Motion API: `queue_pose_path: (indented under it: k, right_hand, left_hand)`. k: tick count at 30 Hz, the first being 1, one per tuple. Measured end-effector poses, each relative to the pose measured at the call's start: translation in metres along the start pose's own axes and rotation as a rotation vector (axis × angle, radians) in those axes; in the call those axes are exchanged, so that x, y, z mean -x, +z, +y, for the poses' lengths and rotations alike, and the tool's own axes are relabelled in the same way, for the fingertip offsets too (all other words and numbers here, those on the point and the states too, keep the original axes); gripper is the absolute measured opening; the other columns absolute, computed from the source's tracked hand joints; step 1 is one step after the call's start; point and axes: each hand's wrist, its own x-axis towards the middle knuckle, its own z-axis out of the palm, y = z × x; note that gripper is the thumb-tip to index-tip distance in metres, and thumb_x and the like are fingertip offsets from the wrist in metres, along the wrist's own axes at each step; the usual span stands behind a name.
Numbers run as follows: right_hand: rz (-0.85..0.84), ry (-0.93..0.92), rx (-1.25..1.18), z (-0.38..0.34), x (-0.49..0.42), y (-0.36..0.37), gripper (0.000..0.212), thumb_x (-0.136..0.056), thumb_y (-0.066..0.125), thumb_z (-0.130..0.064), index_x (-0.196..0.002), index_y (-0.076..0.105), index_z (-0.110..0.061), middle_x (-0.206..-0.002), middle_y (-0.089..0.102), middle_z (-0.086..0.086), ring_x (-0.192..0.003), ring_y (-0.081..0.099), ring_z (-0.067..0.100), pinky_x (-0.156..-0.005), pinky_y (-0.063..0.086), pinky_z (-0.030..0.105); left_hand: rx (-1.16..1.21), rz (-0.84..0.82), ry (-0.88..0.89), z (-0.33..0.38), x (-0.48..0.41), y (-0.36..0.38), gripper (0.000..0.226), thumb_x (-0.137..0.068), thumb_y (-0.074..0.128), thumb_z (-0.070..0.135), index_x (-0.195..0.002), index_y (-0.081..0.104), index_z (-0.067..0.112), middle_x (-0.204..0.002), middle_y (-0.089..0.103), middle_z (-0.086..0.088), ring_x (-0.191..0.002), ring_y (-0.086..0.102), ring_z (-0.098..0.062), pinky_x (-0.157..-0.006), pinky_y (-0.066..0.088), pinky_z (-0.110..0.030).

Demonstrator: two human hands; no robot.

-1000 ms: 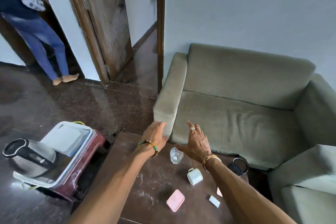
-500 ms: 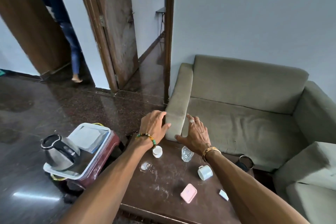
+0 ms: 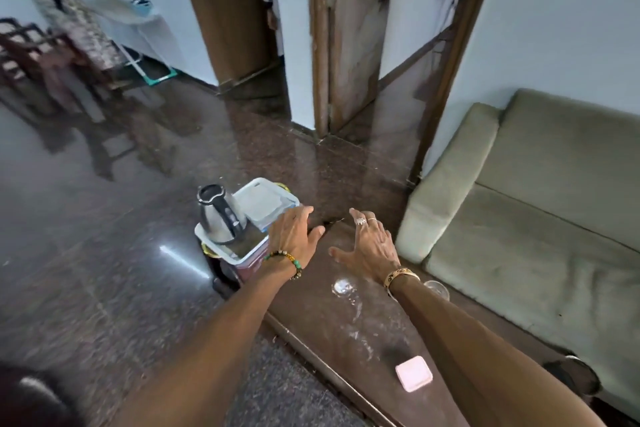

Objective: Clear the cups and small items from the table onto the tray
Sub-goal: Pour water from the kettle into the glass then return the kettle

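My left hand [image 3: 294, 232] reaches forward with straight fingers over the near edge of the white tray [image 3: 221, 251], holding nothing. My right hand [image 3: 369, 246] hovers spread over the far end of the dark wooden table [image 3: 346, 322], also holding nothing. A clear glass [image 3: 437, 288] peeks out just right of my right wrist. A pink flat case [image 3: 414, 373] lies on the table near me. The white cups are hidden behind my right forearm or out of frame.
A steel kettle [image 3: 218, 218] and a lidded plastic container [image 3: 265, 203] stand on the tray, which sits on a low red stool left of the table. A grey-green sofa [image 3: 540, 204] lies to the right. Polished dark floor stretches left; a door frame [image 3: 320, 45] stands ahead.
The view has swung left toward the tray. Both hands moved from the sofa arm and table's far edge to the left, the left hand now over the tray. The small cups dropped out of sight.
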Motion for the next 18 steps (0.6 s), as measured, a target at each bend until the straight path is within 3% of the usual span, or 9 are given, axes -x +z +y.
queue_pose_path:
  k: [5, 9, 18]
  right_hand:
    - [-0.021, -0.143, -0.013, -0.048, -0.029, 0.017, 0.098, -0.078, 0.071, -0.059, -0.155, 0.028, -0.018, -0.150, 0.039, 0.004, -0.139, 0.040, 0.027, -0.115, 0.035, 0.046]
    - [-0.083, -0.223, -0.023, -0.091, -0.042, 0.044, 0.095, -0.079, 0.070, -0.056, -0.154, 0.029, -0.018, -0.149, 0.039, 0.006, -0.138, 0.041, 0.029, -0.115, 0.035, 0.047]
    - [-0.294, -0.301, 0.073, -0.167, -0.052, 0.118, 0.099, -0.088, 0.062, -0.059, -0.160, 0.012, -0.014, -0.163, 0.022, 0.011, -0.152, 0.020, 0.029, -0.125, 0.017, 0.043]
  left_hand:
    - [-0.015, 0.081, -0.177, -0.058, 0.007, -0.031, 0.050, -0.091, 0.052, 0.044, -0.135, 0.047, 0.019, -0.127, 0.056, -0.012, -0.116, 0.053, -0.033, -0.096, 0.043, -0.045]
    - [0.033, 0.165, -0.311, -0.109, 0.022, -0.050, 0.041, -0.090, 0.054, 0.042, -0.121, 0.055, 0.016, -0.114, 0.062, -0.013, -0.106, 0.057, -0.035, -0.086, 0.046, -0.044]
    - [0.050, 0.098, -0.509, -0.205, 0.043, -0.052, 0.047, -0.094, 0.051, 0.043, -0.134, 0.048, 0.019, -0.129, 0.056, -0.010, -0.118, 0.053, -0.032, -0.097, 0.046, -0.048]
